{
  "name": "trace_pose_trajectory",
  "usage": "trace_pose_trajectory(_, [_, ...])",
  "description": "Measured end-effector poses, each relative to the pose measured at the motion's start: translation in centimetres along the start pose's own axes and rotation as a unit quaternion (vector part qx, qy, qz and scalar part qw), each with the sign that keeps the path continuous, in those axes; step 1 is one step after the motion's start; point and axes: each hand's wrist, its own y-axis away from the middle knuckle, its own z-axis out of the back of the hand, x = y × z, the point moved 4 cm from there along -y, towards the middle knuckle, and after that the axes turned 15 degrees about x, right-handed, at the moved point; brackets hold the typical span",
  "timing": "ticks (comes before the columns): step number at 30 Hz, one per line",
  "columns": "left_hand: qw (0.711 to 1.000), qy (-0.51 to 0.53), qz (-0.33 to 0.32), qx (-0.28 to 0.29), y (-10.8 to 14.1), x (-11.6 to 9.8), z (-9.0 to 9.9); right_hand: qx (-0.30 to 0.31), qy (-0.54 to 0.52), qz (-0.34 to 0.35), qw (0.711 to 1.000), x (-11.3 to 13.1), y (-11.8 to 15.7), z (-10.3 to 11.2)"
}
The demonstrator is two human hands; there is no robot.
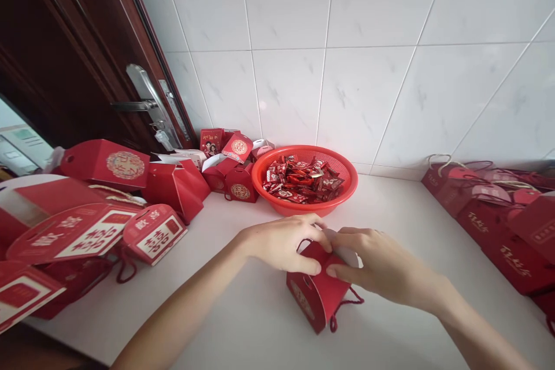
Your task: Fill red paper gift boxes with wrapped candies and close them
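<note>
A small red gift box (318,286) with a dark red cord handle (347,303) rests on the white tabletop, front and centre. My left hand (286,245) grips its upper left part, thumb on the top panel and fingers curled over the far side. From the right, my right hand (368,260) holds the upper flaps, its thumb close to the left thumb. A pale inner flap shows under the right fingers. Just beyond both hands stands a red plastic basket (271,201) filled with small red-wrapped candies (303,179).
Several red gift boxes (151,237) crowd the left side, with more boxes (236,167) by the tiled wall. Red paper bags (489,231) line the right side, holding boxes. A dark wooden door (78,40) with a metal handle (139,105) stands at the back left.
</note>
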Motion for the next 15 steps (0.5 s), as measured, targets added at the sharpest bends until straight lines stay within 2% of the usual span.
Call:
trace_pose_trajectory(4, [1.0, -0.004, 0.004, 0.019, 0.16, 0.1, -0.38, 0.022, -0.007, 0.028, 0.999, -0.18, 0.4, 0.13])
trace_pose_trajectory(15, [0.997, -0.017, -0.012, 0.074, -0.36, 0.13, -1.02, 0.035, 0.016, 0.016, 0.999, -0.65, 0.78, -0.05])
